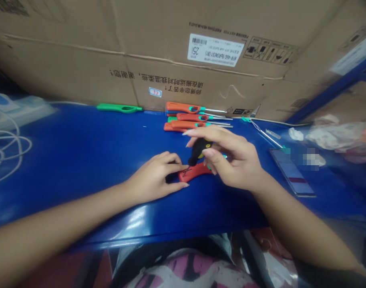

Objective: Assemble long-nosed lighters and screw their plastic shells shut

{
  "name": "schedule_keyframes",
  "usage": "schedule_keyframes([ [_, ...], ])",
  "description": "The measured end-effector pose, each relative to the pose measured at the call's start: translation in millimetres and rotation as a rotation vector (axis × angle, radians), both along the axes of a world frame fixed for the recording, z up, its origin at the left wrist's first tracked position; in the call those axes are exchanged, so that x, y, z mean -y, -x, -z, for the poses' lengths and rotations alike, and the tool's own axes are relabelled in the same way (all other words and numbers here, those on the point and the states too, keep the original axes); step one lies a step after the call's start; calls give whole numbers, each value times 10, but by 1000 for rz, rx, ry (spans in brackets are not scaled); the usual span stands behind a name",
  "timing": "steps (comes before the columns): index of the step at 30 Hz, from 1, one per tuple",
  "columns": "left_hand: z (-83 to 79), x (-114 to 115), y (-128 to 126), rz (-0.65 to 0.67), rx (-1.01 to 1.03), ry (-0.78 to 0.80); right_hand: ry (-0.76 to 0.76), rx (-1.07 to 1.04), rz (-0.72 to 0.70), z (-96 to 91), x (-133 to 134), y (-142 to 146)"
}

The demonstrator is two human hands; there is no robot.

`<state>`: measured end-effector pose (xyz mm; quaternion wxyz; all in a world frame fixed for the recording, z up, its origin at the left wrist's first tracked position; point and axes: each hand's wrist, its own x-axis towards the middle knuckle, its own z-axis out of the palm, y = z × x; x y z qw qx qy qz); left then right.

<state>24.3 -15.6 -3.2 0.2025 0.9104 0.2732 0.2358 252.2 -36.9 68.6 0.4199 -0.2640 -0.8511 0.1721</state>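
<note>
A red utility lighter (198,172) lies on the blue table, partly covered by my hands. My left hand (159,174) pinches its handle end between thumb and fingers, pressing it to the surface. In my right hand (231,154) is a screwdriver (198,150) with a stubby black and yellow handle. Its thin shaft slants down to the lighter's handle, with the tip at or close to a dark mark there. The lighter's nozzle end is hidden beneath my right hand.
Several orange lighters (181,107) with metal nozzles lie behind my hands, against a large cardboard box (159,44). A green lighter body (118,108) lies left of them. A phone (294,174) rests on the right, a white cable (21,148) on the left. The blue table (89,160) ends in front of me.
</note>
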Motion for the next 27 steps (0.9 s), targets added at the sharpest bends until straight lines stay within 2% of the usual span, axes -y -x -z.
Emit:
schedule_keyframes([
  [3, 17, 0, 3, 1, 1, -11, -132, 32, 5, -15, 35, 56],
  [6, 28, 5, 5, -1, -2, 3, -181, 55, -31, -13, 75, 120],
  [10, 16, 5, -9, -4, 8, 43, -213, 30, 61, 27, 94, 149],
  [12, 6, 1, -15, -6, 10, 36, -160, 0, 89, 53, 85, 136],
  [15, 0, -7, -16, -6, -6, 2, 77, -47, -11, 78, 64, 105],
  [17, 1, -11, -16, -3, -11, -11, 169, -72, -61, 78, 51, 88],
  [23, -26, -1, -14, 0, -7, 21, -53, -22, 9, 40, 58, 104],
  [27, -42, 10, -16, -2, -7, 37, -93, 13, 47, 50, 77, 115],
])
